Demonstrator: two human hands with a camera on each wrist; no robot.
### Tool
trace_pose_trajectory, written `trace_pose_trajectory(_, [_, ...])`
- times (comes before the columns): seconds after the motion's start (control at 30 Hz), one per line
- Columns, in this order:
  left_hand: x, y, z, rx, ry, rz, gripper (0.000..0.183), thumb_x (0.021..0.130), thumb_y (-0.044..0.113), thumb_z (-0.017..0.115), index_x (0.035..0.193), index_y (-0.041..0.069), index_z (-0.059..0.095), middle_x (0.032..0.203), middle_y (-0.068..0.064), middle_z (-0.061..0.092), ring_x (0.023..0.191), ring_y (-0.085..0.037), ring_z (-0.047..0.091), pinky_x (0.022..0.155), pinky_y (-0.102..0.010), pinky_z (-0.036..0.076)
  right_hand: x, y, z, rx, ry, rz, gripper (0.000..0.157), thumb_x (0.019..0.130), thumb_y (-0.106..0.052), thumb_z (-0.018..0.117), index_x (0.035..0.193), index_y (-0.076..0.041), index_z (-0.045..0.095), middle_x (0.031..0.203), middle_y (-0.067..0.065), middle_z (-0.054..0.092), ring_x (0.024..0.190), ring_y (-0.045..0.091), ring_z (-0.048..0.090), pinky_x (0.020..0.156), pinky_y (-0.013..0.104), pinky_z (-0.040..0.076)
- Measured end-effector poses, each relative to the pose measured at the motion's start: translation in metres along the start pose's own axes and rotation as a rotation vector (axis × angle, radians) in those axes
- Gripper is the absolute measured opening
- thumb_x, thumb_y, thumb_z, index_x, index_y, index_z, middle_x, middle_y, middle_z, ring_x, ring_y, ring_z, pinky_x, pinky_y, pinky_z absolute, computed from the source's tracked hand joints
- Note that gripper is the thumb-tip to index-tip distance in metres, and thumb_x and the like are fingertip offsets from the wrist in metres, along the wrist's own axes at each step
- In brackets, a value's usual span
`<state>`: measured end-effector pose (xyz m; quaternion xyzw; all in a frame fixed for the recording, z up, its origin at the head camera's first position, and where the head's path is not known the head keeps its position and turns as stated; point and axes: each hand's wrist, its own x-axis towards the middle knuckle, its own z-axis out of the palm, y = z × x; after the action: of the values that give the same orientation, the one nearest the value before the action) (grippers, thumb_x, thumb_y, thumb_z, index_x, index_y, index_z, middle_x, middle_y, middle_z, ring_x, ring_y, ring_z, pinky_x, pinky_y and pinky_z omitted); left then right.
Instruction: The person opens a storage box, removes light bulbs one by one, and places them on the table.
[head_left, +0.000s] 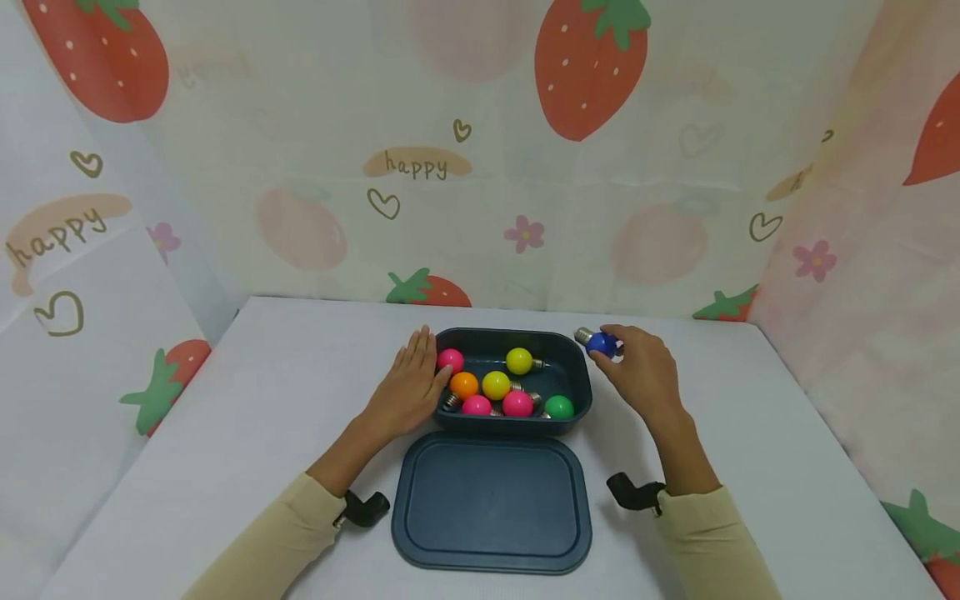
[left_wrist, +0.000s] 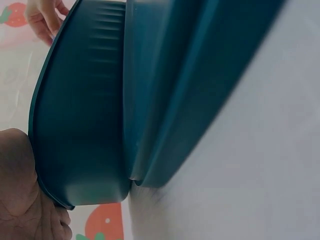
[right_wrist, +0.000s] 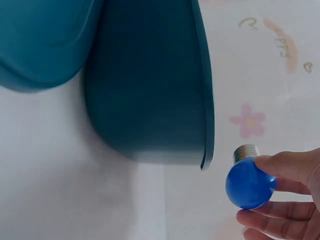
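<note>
A blue light bulb (head_left: 602, 343) with a silver screw base is pinched between the thumb and fingers of my right hand (head_left: 643, 367), just off the right end of a dark teal box (head_left: 577, 425). In the right wrist view the blue bulb (right_wrist: 249, 184) hangs beside the box wall (right_wrist: 150, 100), its base pointing up. My left hand (head_left: 408, 383) lies with straight fingers against the box's left end, the thumb over the rim. Inside the box are several coloured bulbs: pink, orange, yellow ones such as the yellow bulb (head_left: 518, 361), and a green bulb (head_left: 558, 407).
A flat teal lid (head_left: 491, 504) lies on the white table (head_left: 300, 367) directly in front of the box. Behind the table hangs a strawberry-print cloth (head_left: 465, 225), which continues along both sides. A black camera mount (head_left: 633, 492) sticks out from the right wrist.
</note>
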<state>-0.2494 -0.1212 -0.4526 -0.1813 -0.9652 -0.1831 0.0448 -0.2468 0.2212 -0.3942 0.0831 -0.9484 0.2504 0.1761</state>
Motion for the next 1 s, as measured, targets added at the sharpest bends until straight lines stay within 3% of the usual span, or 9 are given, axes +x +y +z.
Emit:
trace_pose_trajectory(0.47, [0.0, -0.004, 0.004, -0.011, 0.013, 0.012, 0.07, 0.11, 0.037, 0.035, 0.158, -0.01, 0.013, 0.167, -0.025, 0.009, 0.155, -0.039, 0.005, 0.123, -0.054, 0.01, 0.002, 0.018, 0.002, 0.001, -0.039, 0.077, 0.045, 0.093, -0.022, 0.075, 0.131, 0.002, 0.065, 0.112, 0.026, 0.07, 0.091, 0.037, 0.066, 0.072, 0.048, 0.056])
trace_pose_trajectory(0.7, [0.002, -0.001, -0.002, 0.002, -0.015, 0.002, 0.071, 0.111, 0.041, 0.032, 0.158, -0.008, 0.011, 0.168, -0.022, 0.007, 0.155, -0.037, 0.004, 0.124, -0.052, 0.01, 0.004, 0.028, 0.004, -0.009, -0.048, 0.107, 0.045, 0.094, -0.022, 0.075, 0.13, 0.003, 0.065, 0.111, 0.028, 0.07, 0.089, 0.037, 0.066, 0.07, 0.047, 0.056])
trace_pose_trajectory(1.0, [0.0, -0.002, 0.0, 0.001, -0.017, -0.004, 0.072, 0.11, 0.041, 0.033, 0.159, -0.008, 0.011, 0.168, -0.022, 0.006, 0.155, -0.037, 0.004, 0.124, -0.051, 0.008, 0.002, 0.039, 0.016, -0.022, -0.093, 0.149, 0.045, 0.094, -0.021, 0.075, 0.13, 0.003, 0.064, 0.114, 0.028, 0.069, 0.09, 0.038, 0.065, 0.074, 0.048, 0.056])
